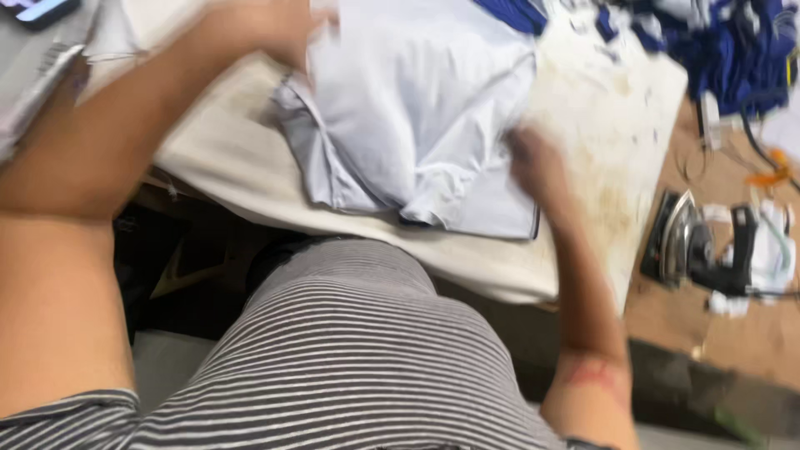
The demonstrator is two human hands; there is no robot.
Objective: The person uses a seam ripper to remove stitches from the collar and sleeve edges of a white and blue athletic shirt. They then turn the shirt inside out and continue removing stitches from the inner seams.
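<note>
Both hands are on the pale blue garment [425, 117], which lies bunched and partly folded on the cream padded board [617, 125]. We see the left hand [271, 29] at the garment's top left corner, badly motion-blurred; it looks pinched on the cloth edge, but we cannot tell for sure. Right hand [537, 167] sits at the garment's right edge, fingers down on or just beside the fabric, blurred too, so whether it grips or only presses we cannot tell. We judge the garment light, soft and floppy: it creases, drapes and will slide easily over the board cover, nothing fragile about it. Best holds look like the edges and corners, or the dark-trimmed hem [508, 229] near the front, taking a pinch of cloth rather than a flat push. Off the board to the right, an iron [696, 246] rests on the brown surface, well apart from both hands. Dark blue cloth pile [725, 50] lies beyond the board's far right corner. Hidden or unclear: the top of the garment runs out of frame, our striped shirt [350, 350] covers the board's near edge, fingertips are smeared, and a phone-like object [42, 10] top left is cut off.
</note>
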